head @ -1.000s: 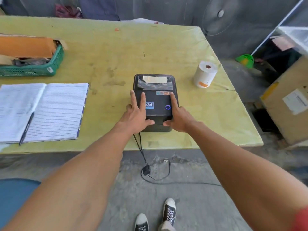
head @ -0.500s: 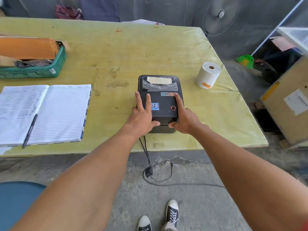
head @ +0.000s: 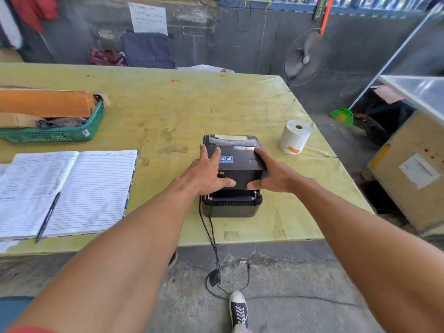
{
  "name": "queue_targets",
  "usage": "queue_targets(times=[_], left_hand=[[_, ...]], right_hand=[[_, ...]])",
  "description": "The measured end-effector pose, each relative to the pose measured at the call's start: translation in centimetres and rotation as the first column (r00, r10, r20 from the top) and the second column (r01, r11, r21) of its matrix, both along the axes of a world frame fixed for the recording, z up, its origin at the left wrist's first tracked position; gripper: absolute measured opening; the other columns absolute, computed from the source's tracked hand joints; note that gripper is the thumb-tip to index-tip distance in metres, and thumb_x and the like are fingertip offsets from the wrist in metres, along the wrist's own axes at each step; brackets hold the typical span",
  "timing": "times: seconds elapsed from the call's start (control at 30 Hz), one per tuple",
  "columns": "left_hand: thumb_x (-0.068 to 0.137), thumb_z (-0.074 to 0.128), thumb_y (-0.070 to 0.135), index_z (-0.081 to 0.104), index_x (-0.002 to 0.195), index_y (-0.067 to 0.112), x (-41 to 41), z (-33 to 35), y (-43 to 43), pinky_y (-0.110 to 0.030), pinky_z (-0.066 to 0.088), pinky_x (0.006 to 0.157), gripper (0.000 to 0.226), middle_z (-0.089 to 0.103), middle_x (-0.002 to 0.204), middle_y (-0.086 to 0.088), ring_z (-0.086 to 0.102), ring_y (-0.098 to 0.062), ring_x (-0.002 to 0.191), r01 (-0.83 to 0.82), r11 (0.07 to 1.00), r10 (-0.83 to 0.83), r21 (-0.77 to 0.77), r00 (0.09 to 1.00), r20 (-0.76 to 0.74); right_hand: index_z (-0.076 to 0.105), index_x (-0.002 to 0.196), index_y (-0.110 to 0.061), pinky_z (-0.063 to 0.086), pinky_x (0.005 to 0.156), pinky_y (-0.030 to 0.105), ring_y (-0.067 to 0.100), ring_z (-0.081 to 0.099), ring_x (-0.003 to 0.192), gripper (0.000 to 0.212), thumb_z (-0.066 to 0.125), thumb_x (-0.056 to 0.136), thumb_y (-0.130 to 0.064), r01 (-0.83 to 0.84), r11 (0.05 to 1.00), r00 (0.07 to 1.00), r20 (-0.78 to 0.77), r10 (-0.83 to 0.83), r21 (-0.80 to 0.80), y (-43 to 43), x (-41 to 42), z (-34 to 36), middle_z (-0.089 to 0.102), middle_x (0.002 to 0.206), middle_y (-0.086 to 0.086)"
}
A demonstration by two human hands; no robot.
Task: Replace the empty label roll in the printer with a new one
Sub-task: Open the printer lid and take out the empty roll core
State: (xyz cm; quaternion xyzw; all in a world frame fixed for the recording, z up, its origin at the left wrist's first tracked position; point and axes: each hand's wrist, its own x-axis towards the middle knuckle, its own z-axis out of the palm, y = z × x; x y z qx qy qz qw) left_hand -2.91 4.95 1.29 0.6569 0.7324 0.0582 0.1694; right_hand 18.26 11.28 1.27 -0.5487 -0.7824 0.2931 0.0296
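A black label printer [head: 230, 207] stands near the front edge of the yellow-green table [head: 168, 111]. Its lid [head: 240, 164] is tilted up at the near side, showing a gap above the base. My left hand [head: 206, 174] grips the lid's left side, thumb under its front edge. On the right side my right hand [head: 274, 175] holds the lid the same way. A full white label roll [head: 294, 137] stands upright on the table to the right of the printer, apart from it. The inside of the printer is hidden.
An open lined notebook [head: 72, 191] with a pen [head: 46, 217] lies at the left. A green basket [head: 60, 133] holding cardboard sits behind it. The printer's cable [head: 211, 236] hangs over the table edge to the floor. A cardboard box [head: 413, 171] and a fan [head: 305, 57] stand at the right.
Both hands have lifted the lid's near edge up from the printer base; before it lay flat and shut. My view has tilted up, showing more of the back wall.
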Motion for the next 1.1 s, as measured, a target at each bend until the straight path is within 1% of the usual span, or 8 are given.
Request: queue_targets(times=[0.1,0.23,0.43,0.57,0.8,0.9,1.0,1.1], left_hand=[[0.073,0.066,0.071,0.023,0.155,0.018,-1.0,2.4,1.8,-0.043,0.039,0.107,0.107,0.019,0.161,-0.015,0.04,-0.037,0.137,0.01,0.999,-0.011,0.046,0.999,0.031],[0.075,0.071,0.063,0.056,0.131,0.019,-1.8,5.1,4.4,-0.036,0.048,0.087,0.073,0.059,0.124,-0.004,0.057,-0.025,0.11,-0.038,0.979,-0.003,0.201,0.979,0.201],[0.079,0.068,0.064,0.046,0.131,0.013,-1.0,6.6,8.9,-0.033,0.042,0.075,0.076,0.059,0.118,-0.004,0.058,-0.027,0.103,-0.477,0.852,0.336,0.216,0.815,0.472],[0.086,0.066,0.054,0.054,0.114,0.005,-0.9,7.0,11.7,-0.035,0.046,0.077,0.057,0.06,0.11,-0.005,0.056,-0.027,0.094,-0.64,0.761,0.442,0.108,0.632,0.636],[0.076,0.064,0.04,0.061,0.101,0.009,-2.9,7.5,14.7,-0.035,0.048,0.072,0.041,0.067,0.1,-0.009,0.063,-0.028,0.087,-0.628,0.776,0.417,-0.057,0.442,0.794],[0.066,0.061,0.041,0.063,0.09,0.014,-3.6,6.8,15.7,-0.041,0.055,0.086,0.037,0.073,0.099,-0.008,0.069,-0.028,0.092,-0.614,0.784,0.406,-0.097,0.388,0.827],[0.065,0.059,0.048,0.062,0.093,0.015,-3.5,6.5,16.2,-0.044,0.052,0.091,0.043,0.068,0.091,-0.003,0.065,-0.026,0.087,-0.624,0.775,0.417,-0.1,0.385,0.823],[0.073,0.056,0.053,0.059,0.085,0.016,-3.2,6.3,16.5,-0.037,0.047,0.075,0.039,0.058,0.081,-0.002,0.055,-0.026,0.077,-0.632,0.772,0.423,-0.075,0.422,0.802]], right_hand=[[0.017,0.157,-0.027,0.042,0.096,0.031,0.022,0.053,0.118,0.102,0.08,0.078,-0.042,-0.052,0.999,0.997,-0.059,0.051,-0.013,1.8,0.0,2.7,0.049,0.145,0.002],[0.033,0.148,-0.027,0.052,0.07,0.029,0.017,0.061,0.077,0.079,0.072,0.084,-0.051,0.006,1.0,0.994,-0.113,-0.008,-0.013,4.2,-0.7,5.9,0.062,0.114,0.0],[0.04,0.143,-0.016,0.054,0.068,0.035,0.023,0.065,0.083,0.08,0.066,0.083,-0.063,0.27,0.962,0.923,-0.274,-0.27,-0.039,7.6,-2.9,8.1,0.066,0.109,0.009],[0.057,0.119,-0.001,0.057,0.078,0.041,0.027,0.066,0.095,0.079,0.064,0.08,-0.07,0.369,0.924,0.881,-0.281,-0.381,-0.094,10.0,-4.0,8.5,0.068,0.101,0.012],[0.055,0.11,-0.008,0.055,0.082,0.044,0.018,0.061,0.079,0.065,0.061,0.083,-0.068,0.375,0.916,0.877,-0.267,-0.401,-0.144,13.6,-5.6,9.7,0.063,0.096,0.005],[0.052,0.111,-0.012,0.055,0.081,0.044,0.018,0.06,0.081,0.064,0.06,0.084,-0.069,0.373,0.912,0.872,-0.27,-0.407,-0.17,14.7,-5.7,9.6,0.06,0.103,0.006],[0.054,0.112,-0.013,0.054,0.08,0.044,0.017,0.059,0.08,0.065,0.059,0.083,-0.071,0.374,0.904,0.858,-0.293,-0.422,-0.208,15.5,-5.9,9.2,0.06,0.094,0.003],[0.057,0.117,-0.011,0.052,0.077,0.043,0.017,0.056,0.076,0.07,0.057,0.083,-0.072,0.378,0.895,0.841,-0.315,-0.439,-0.239,16.2,-6.0,8.7,0.062,0.098,0.004]])
